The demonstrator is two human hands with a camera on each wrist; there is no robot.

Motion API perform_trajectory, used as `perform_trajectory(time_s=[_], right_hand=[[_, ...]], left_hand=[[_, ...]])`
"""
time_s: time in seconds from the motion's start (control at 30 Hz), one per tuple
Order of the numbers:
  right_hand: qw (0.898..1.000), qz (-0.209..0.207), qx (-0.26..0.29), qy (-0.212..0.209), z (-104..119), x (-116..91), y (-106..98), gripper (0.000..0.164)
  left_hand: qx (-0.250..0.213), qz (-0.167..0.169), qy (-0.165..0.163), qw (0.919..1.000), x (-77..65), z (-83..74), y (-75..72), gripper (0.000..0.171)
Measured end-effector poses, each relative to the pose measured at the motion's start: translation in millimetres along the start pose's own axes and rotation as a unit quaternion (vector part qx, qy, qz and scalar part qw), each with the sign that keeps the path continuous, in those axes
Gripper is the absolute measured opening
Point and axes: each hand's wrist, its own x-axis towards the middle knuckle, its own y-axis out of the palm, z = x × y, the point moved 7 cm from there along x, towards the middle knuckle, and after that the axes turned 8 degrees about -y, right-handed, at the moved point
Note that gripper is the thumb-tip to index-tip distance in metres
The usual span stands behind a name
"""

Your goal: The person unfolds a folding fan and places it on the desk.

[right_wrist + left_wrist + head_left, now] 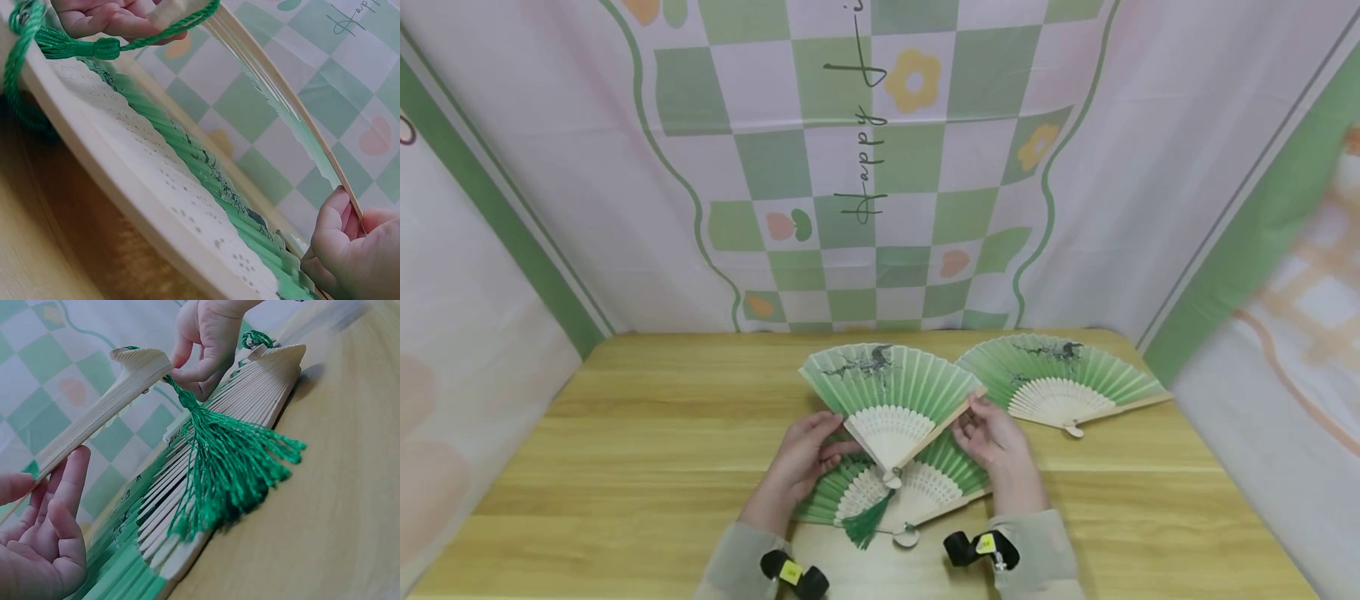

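Note:
An open green folding fan (891, 387) with pale wooden ribs is held up between both hands. My left hand (808, 454) pinches it near the pivot, seen close in the left wrist view (209, 337). My right hand (992, 433) grips the outer end of its right guard stick (281, 100), fingers curled (353, 250). A green tassel (231, 469) hangs from the pivot. It drapes over a second open fan (947, 483) lying flat on the table beneath the hands.
A third open green fan (1060, 379) lies on the wooden table (647, 433) to the right, past my right hand. Patterned cloth walls enclose the table at the back and both sides. Black wrist cameras (981, 546) sit on my sleeves.

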Motion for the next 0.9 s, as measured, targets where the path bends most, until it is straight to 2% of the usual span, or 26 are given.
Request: perform_trajectory(time_s=[0.6,0.9], right_hand=[[1.000,-0.011,0.016,-0.013,7.0,-2.3,-7.7,0.013],[0.999,-0.026,0.032,-0.025,11.5,-5.2,-5.3,0.015]], left_hand=[[-0.015,-0.009,0.003,0.9998,1.4,1.6,1.5,0.031],[-0.030,-0.032,0.012,0.9990,0.2,1.3,-2.6,0.014]])
